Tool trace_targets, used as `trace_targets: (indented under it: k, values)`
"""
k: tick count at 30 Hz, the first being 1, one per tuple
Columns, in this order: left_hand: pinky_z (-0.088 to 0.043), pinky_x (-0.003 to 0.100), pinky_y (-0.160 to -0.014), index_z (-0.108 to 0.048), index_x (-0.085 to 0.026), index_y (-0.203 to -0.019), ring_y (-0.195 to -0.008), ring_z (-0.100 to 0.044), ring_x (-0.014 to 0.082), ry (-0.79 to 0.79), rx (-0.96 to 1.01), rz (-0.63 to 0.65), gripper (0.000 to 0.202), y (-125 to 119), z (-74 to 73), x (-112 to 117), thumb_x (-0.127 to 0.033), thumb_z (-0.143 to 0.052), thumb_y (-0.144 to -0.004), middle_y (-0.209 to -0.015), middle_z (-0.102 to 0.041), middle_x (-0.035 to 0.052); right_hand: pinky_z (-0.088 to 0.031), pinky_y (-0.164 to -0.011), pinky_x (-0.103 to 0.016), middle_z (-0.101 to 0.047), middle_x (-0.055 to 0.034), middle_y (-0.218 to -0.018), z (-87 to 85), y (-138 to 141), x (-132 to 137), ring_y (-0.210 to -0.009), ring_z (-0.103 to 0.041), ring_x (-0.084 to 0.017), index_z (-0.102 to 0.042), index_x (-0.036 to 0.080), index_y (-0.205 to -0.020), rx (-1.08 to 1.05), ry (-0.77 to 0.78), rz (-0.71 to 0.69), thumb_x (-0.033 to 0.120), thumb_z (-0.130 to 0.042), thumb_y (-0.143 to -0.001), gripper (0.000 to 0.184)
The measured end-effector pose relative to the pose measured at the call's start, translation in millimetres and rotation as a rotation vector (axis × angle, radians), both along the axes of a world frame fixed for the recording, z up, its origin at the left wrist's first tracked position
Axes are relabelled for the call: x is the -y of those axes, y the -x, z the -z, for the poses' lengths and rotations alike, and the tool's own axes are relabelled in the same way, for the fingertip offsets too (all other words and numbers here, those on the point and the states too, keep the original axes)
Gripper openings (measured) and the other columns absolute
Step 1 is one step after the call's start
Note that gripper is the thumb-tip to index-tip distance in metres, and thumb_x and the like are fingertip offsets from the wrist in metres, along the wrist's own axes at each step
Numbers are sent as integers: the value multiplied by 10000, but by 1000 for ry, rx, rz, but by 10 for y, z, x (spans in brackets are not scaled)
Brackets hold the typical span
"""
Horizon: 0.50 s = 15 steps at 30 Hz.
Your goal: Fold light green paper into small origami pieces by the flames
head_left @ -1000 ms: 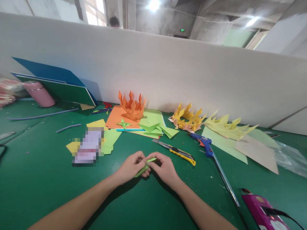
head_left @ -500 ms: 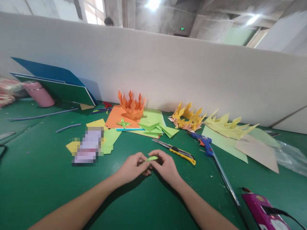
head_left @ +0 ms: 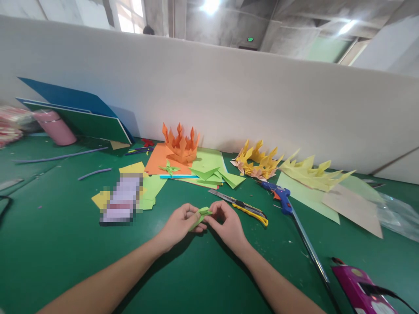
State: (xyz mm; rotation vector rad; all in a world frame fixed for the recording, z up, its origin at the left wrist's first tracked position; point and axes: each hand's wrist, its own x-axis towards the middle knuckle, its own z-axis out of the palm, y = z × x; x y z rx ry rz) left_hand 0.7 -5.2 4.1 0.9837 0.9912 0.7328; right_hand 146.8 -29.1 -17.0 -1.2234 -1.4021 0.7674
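Observation:
Between my hands, above the green table, is a small folded piece of light green paper (head_left: pixel 203 212). My left hand (head_left: pixel 182 224) grips its left part between thumb and fingers. The thumb and fingertips of my right hand (head_left: pixel 228 223) pinch its right end. My fingers hide part of the folds. Beyond my right hand lies a yellow utility knife (head_left: pixel 250 209) with its blade out. Several folded green paper pieces (head_left: pixel 212 175) and a small green paper star shape (head_left: pixel 169 168) rest farther back on stacked paper sheets.
An orange paper crown (head_left: pixel 182 146), a golden one (head_left: pixel 257 161) and a pale yellow one (head_left: pixel 314 172) stand along the back. A blue glue gun (head_left: pixel 278 195) with a long glue stick lies right, near a magenta box (head_left: pixel 358 288). Left are a blurred-out flat object (head_left: pixel 122 198) and a pink bottle (head_left: pixel 55 127).
The folded green paper has turned between my fingers and shows more of its folded side. My right fingertips have shifted slightly along its right end.

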Motion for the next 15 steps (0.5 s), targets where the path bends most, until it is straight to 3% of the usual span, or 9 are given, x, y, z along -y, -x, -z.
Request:
trace_targets:
  k: [5, 10, 15]
  values:
    - [-517, 233, -602, -496, -143, -717, -559, -642, 105, -3, 5, -13, 298, -5, -7, -6, -318, -723, -636, -608, -665, 3, -431, -551, -233, -528, 13, -712, -18, -17, 10, -571, -490, -115, -520, 197, -724, 166, -100, 8, 156, -588, -682, 90]
    - [-515, 236, -612, -502, -141, -716, -556, -636, 103, 6, 12, -15, 308, -3, -10, -4, -319, -734, -618, -594, -660, -2, -431, -573, -228, -536, -3, -707, -23, -27, 20, -643, -516, -133, -525, 193, -639, 272, -194, -9, 108, -578, -701, 117]
    - [-513, 240, -632, -508, -139, -712, -548, -622, 92, -1, 11, -25, 320, -1, 5, -11, -331, -740, -605, -583, -655, -7, -447, -638, -255, -563, -25, -760, -5, -35, 32, -699, -548, -148, -598, 192, -712, 391, -248, -18, 140, -571, -746, 68]
